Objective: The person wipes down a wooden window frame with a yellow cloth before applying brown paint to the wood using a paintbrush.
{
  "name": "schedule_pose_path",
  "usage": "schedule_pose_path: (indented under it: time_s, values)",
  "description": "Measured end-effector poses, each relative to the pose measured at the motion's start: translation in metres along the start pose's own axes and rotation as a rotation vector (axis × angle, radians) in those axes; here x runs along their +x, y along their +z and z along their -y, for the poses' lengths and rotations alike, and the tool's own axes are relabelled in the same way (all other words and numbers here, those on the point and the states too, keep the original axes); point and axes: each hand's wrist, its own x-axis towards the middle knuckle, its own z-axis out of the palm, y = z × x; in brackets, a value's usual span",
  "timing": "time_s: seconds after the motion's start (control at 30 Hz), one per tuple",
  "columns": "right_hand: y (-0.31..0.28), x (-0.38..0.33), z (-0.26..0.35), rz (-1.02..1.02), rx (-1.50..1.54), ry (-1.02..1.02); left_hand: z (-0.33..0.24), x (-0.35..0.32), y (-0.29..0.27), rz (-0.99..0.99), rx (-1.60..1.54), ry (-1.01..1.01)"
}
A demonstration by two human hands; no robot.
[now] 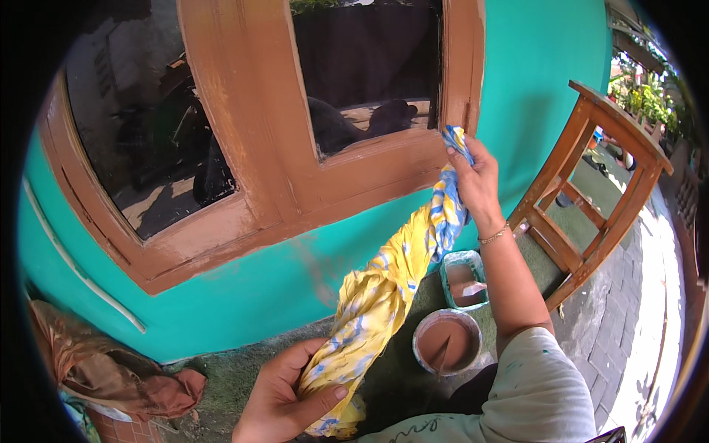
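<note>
A yellow, blue and white patterned cloth [388, 273] stretches diagonally between my hands, bunched and twisted into a long roll. At its upper end, beside the window frame's lower right corner, my right hand [475, 177] is closed round it, with a small tuft poking out above the fist. Lower down, my left hand [292, 395] grips the wider end between thumb and fingers, and a loose fold hangs below. The brown window frame [295, 192] lies just beyond the cloth, its paint patchy and worn in places.
On the ground under my right forearm stand a round tub of brown paint [447, 341] and a square container [464, 280] with paint and a pale tool. A wooden frame [591, 184] stands at right. Crumpled brown fabric [125, 369] lies lower left, by the turquoise wall [244, 310].
</note>
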Motion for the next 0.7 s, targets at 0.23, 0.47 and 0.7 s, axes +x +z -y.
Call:
schedule_pose_path:
  time_s: [0.23, 0.47, 0.7]
  values:
    - [0.038, 0.009, 0.013, -0.015, -0.581, -0.050, -0.006, -0.009, -0.001, 0.012, 0.021, 0.030]
    - [0.075, 0.012, 0.024, -0.018, -0.734, 0.122, -0.007, -0.016, -0.013, -0.023, 0.026, 0.055]
    - [0.093, 0.010, 0.046, 0.074, -0.830, 0.289, -0.015, -0.028, -0.024, -0.028, 0.017, 0.056]
